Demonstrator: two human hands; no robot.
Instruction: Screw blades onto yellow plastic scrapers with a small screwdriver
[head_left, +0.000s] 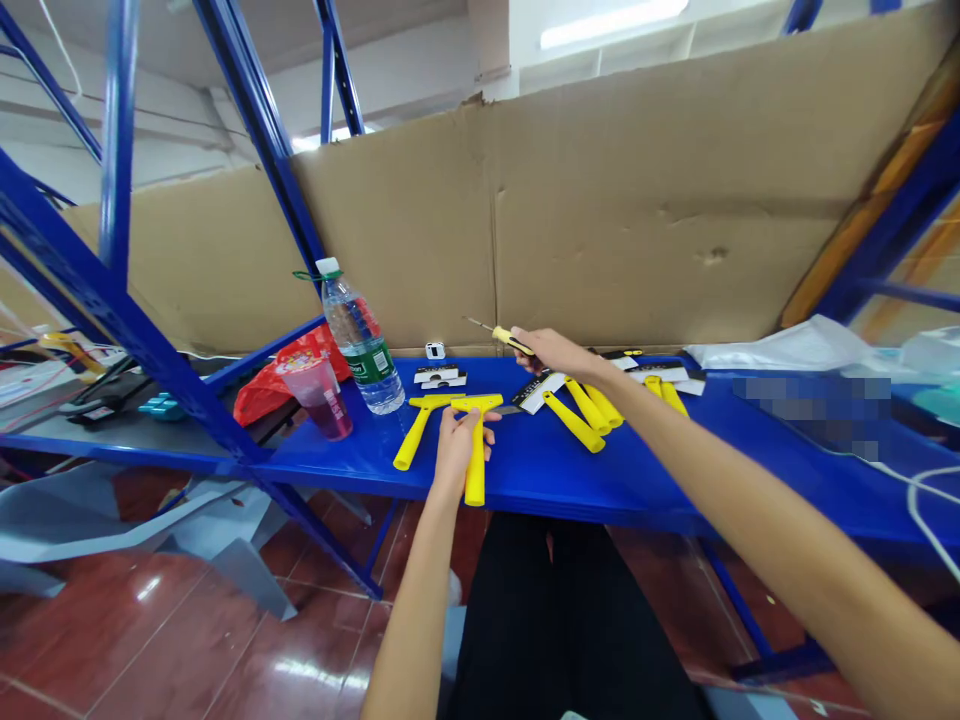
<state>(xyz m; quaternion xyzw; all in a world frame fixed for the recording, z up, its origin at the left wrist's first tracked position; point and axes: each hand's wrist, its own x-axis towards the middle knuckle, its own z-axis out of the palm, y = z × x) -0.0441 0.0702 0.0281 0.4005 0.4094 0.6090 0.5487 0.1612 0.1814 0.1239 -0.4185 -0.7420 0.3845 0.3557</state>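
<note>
My left hand (455,447) is closed round a yellow T-shaped scraper handle (475,470), held over the front of the blue table. A second yellow T-shaped handle (411,440) lies just left of it. My right hand (551,352) grips a screwdriver (511,340) with a yellow and black handle, raised above the table, its thin shaft pointing left. Below the right hand, several yellow scrapers (574,422) with white and black blade heads (541,392) lie on the table. Two flat white and black blade pieces (440,377) lie behind the left hand.
A large water bottle (365,345) and a plastic cup of red drink (319,395) stand at the left, beside a red plastic bag (259,398). A cardboard sheet (600,200) walls off the back. Blue posts (262,130) rise at the left; white plastic wrap (787,345) lies right.
</note>
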